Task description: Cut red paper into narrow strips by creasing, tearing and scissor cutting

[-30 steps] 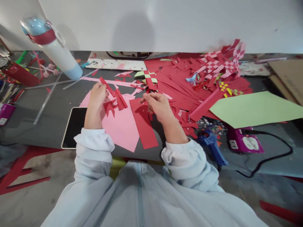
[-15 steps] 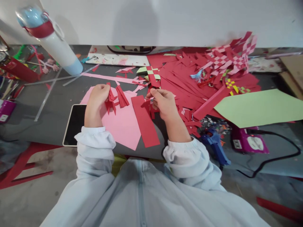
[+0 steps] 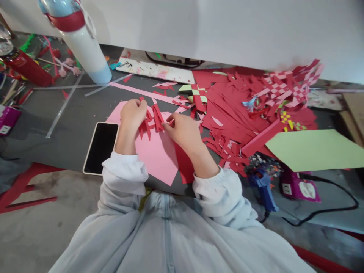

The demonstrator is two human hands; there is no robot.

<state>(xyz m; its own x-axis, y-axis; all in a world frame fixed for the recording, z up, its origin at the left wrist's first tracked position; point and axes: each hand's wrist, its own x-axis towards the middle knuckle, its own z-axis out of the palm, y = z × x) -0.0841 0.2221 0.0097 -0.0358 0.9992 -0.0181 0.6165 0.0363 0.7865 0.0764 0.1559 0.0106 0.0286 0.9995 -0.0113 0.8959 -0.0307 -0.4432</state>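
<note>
My left hand (image 3: 133, 114) is closed on a piece of red paper cut into strips (image 3: 146, 128), whose pointed ends hang below the fingers. On its right side a folded red strip (image 3: 158, 118) stands out. My right hand (image 3: 184, 131) is closed in a pinch at the edge of that folded strip; its fingertips partly cover the contact. Beneath both hands lies a pink paper sheet (image 3: 156, 161) with angled corners. A wide red paper strip (image 3: 184, 167) lies under my right wrist, partly hidden by it.
A phone (image 3: 101, 148) lies left of the pink sheet, with a white-and-blue bottle (image 3: 88, 53) behind. Red paper pieces (image 3: 227, 110) are heaped at right, near a green sheet (image 3: 315, 149), a blue glue gun (image 3: 263, 189) and a purple box (image 3: 301, 187).
My right hand has moved left from above the wide red strip to the folded red strip beside my left hand. The left hand keeps its hold. The camera view has shifted slightly.
</note>
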